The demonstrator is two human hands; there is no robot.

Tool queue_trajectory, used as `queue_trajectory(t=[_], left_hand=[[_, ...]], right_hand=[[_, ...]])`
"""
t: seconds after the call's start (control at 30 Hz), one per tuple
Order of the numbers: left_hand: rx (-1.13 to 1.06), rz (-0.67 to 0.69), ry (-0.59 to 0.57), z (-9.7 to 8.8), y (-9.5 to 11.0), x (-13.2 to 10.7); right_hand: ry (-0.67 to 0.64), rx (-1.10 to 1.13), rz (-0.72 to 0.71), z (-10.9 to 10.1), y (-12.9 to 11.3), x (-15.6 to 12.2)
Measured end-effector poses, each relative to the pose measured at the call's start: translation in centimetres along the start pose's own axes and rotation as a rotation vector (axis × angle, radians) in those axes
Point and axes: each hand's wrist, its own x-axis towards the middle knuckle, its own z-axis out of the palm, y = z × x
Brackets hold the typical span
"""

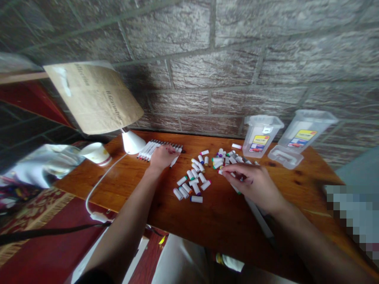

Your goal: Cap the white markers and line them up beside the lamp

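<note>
A row of white markers (148,151) with dark ends lies side by side near the lamp. My left hand (162,157) reaches over the right part of this row, its fingers closed on a marker (175,159) at the right end. The hand covers the middle of the row. My right hand (251,179) pinches a small white marker cap (220,172) with a reddish end between thumb and fingertips. It hovers at the near side of a heap of white caps (218,160) with coloured ends. More loose caps (194,173) are scattered between my hands.
Two clear plastic boxes (260,136) with yellow labels stand at the back right, one with its lid (286,156) hanging open. A lamp (133,142) with a paper shade and a paper cup (96,154) are at left. The lamp's white cord (96,183) crosses the wooden table (124,177).
</note>
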Motion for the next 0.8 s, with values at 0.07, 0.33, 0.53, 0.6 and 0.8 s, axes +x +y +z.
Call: queue_trajectory(t=[0.07, 0.33, 0.53, 0.6, 0.8], left_hand=[[-0.018, 0.022, 0.036, 0.2, -0.2, 0.1], [-0.047, 0.102, 0.072, 0.3, 0.4, 0.0], [-0.076, 0.143, 0.06, 0.3, 0.8, -0.2], [-0.069, 0.138, 0.054, 0.4, 0.7, -0.3], [0.052, 0.05, 0.065, 0.4, 0.8, -0.3]], right_hand=[[-0.074, -0.057, 0.036, -1.2, 0.5, 0.2], [-0.412, -0.165, 0.182, -4.1, 2.0, 0.3], [-0.747, 0.119, 0.524, -5.8, 1.5, -0.4], [-0.859, 0.184, 0.635, -6.5, 1.0, -0.6], [-0.889, 0.122, 0.745, -6.0, 0.1, -0.8]])
